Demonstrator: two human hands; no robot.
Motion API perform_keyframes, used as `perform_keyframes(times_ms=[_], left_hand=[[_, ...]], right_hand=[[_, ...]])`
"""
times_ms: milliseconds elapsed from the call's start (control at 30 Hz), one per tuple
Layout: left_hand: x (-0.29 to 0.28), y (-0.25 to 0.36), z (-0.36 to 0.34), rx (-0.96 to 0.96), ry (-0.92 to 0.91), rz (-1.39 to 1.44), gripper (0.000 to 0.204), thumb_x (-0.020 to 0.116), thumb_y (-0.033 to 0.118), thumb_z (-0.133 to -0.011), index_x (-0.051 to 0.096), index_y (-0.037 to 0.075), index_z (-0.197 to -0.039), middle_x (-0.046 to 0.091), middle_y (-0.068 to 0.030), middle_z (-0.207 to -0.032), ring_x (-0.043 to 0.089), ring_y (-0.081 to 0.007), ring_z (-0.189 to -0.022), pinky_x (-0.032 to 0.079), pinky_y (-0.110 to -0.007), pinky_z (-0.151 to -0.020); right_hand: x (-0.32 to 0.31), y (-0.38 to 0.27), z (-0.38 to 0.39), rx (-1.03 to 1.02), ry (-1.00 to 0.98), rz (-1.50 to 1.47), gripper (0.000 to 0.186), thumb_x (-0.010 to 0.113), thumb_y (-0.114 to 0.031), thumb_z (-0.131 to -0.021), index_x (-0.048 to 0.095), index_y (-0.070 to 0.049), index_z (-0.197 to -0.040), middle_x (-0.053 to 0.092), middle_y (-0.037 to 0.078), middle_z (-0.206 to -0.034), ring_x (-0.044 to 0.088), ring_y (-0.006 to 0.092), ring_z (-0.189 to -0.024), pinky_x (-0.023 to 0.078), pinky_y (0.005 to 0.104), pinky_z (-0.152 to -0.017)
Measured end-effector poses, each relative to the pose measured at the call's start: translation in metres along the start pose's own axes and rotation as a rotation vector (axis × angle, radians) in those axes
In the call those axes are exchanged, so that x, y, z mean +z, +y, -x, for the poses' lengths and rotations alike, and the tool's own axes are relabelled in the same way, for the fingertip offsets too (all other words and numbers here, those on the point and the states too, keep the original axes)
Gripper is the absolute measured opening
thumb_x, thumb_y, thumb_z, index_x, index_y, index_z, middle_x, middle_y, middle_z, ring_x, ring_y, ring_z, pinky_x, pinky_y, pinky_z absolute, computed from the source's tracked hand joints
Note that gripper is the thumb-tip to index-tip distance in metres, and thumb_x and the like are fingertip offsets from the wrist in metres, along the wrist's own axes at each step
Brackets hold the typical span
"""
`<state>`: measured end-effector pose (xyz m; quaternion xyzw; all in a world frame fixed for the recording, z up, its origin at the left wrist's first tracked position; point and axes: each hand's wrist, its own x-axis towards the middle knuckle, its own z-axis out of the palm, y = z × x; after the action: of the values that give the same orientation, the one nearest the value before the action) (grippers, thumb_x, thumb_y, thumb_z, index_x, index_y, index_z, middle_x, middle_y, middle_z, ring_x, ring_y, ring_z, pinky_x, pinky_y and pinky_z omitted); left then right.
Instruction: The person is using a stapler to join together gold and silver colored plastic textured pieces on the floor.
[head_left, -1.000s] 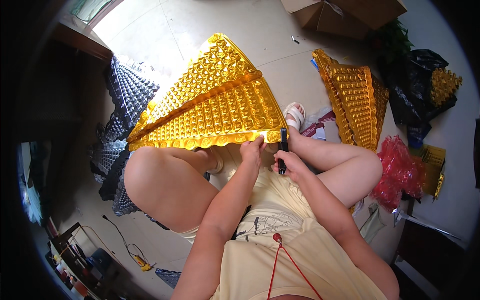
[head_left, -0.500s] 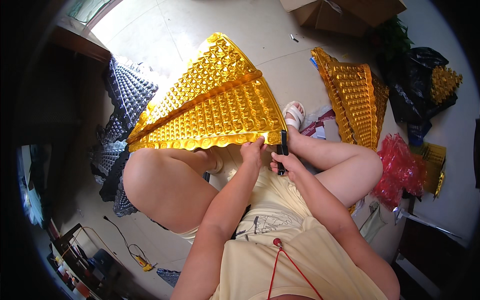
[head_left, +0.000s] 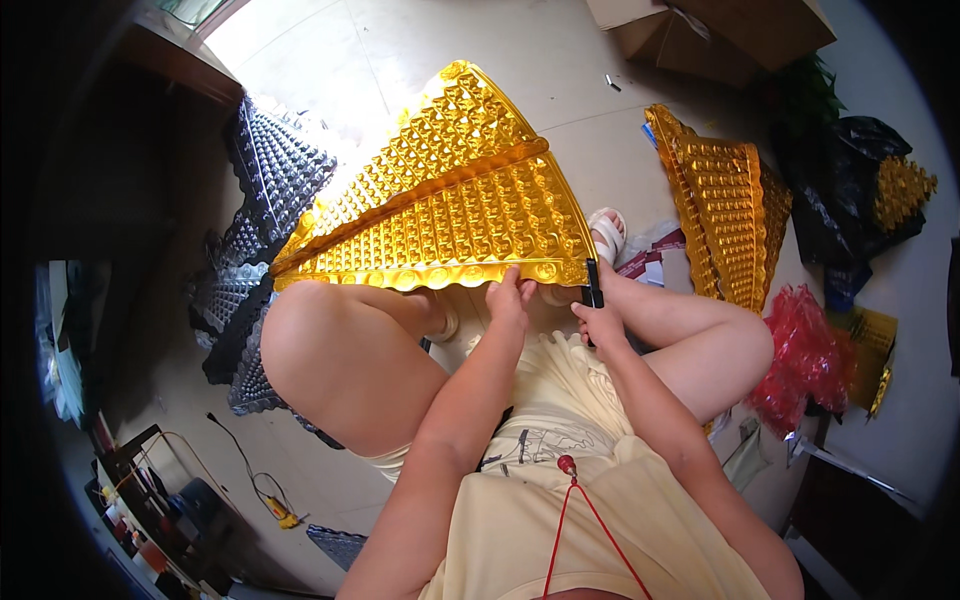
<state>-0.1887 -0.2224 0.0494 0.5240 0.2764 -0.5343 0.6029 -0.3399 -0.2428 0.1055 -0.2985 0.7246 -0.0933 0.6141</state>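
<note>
From the head camera, looking straight down, a seated person is holding a shiny gold sheet, fan-shaped and bumpy with a raised ridge, which is spreading from the middle of the view up toward 11 o'clock. The left hand, near the centre, is pinching the sheet's lower edge, thumb on top, probably to steady that edge close to its right-hand corner. The right hand, between 3 and 4 o'clock from the left, is gripping a slim black tool, whose far end is meeting that corner; whether it is biting on the sheet, I cannot tell. The sheet's narrow tip is lying just above the left knee, perhaps so the leg can help bear its width; contact is unclear. Around the person, dark patterned sheets are lying toward 10 o'clock, while more gold sheets are standing folded at 2 o'clock, seemingly set aside within reach. Crumpled red plastic is sitting at 3 o'clock, a cardboard box is resting at 1 o'clock, and a yellow corded device is lying on the floor between 7 and 8 o'clock.
</note>
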Motion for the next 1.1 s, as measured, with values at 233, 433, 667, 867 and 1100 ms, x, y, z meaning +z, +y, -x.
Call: perform_keyframes(times_ms=[233, 433, 667, 867, 1100], left_hand=[[-0.023, 0.032, -0.011, 0.103, -0.044, -0.044, 0.014, 0.06, 0.007, -0.08, 0.052, 0.001, -0.088, 0.059, -0.0058, -0.079, 0.059, -0.0138, -0.062, 0.054, -0.022, -0.054], [-0.022, 0.033, -0.005, 0.121, -0.072, -0.036, 0.016, 0.061, 0.006, -0.079, 0.049, 0.002, -0.089, 0.059, -0.0067, -0.08, 0.06, -0.0152, -0.064, 0.054, -0.023, -0.054], [-0.018, 0.023, 0.0, 0.089, -0.055, -0.062, 0.02, 0.063, 0.006, -0.079, 0.045, 0.001, -0.086, 0.058, -0.0082, -0.081, 0.06, -0.0165, -0.066, 0.056, -0.023, -0.056], [-0.014, 0.024, 0.014, 0.044, -0.104, -0.053, 0.023, 0.063, 0.006, -0.079, 0.043, 0.0, -0.09, 0.057, -0.0092, -0.083, 0.06, -0.0176, -0.069, 0.056, -0.024, -0.057], [-0.013, 0.028, 0.019, 0.045, -0.047, -0.053, 0.02, 0.062, 0.006, -0.079, 0.045, 0.001, -0.088, 0.056, -0.0092, -0.083, 0.06, -0.0181, -0.069, 0.056, -0.025, -0.059]], right_hand=[[0.0, -0.017, 0.008, -0.243, 0.23, 0.232, 0.017, 0.063, -0.015, -0.077, 0.049, -0.005, -0.079, 0.045, 0.0, -0.055, 0.039, 0.0092, -0.039, 0.034, 0.0247, -0.036], [-0.004, -0.022, 0.015, 0.013, -0.152, -0.03, 0.034, 0.065, -0.035, -0.078, 0.05, -0.007, -0.089, 0.054, 0.005, -0.077, 0.057, 0.0145, -0.068, 0.051, 0.0276, -0.058], [0.029, -0.011, 0.033, 0.194, -0.298, -0.114, 0.034, 0.065, -0.037, -0.078, 0.051, -0.007, -0.086, 0.054, 0.005, -0.078, 0.057, 0.0159, -0.069, 0.053, 0.0302, -0.06], [0.046, -0.017, 0.026, 0.175, -0.298, -0.086, 0.029, 0.064, -0.034, -0.079, 0.05, -0.008, -0.082, 0.051, 0.001, -0.067, 0.051, 0.0115, -0.055, 0.048, 0.0261, -0.048], [0.053, -0.015, 0.027, 0.053, -0.238, -0.044, 0.022, 0.063, -0.023, -0.08, 0.047, -0.009, -0.075, 0.046, 0.0, -0.06, 0.043, 0.008, -0.045, 0.037, 0.0231, -0.037]])
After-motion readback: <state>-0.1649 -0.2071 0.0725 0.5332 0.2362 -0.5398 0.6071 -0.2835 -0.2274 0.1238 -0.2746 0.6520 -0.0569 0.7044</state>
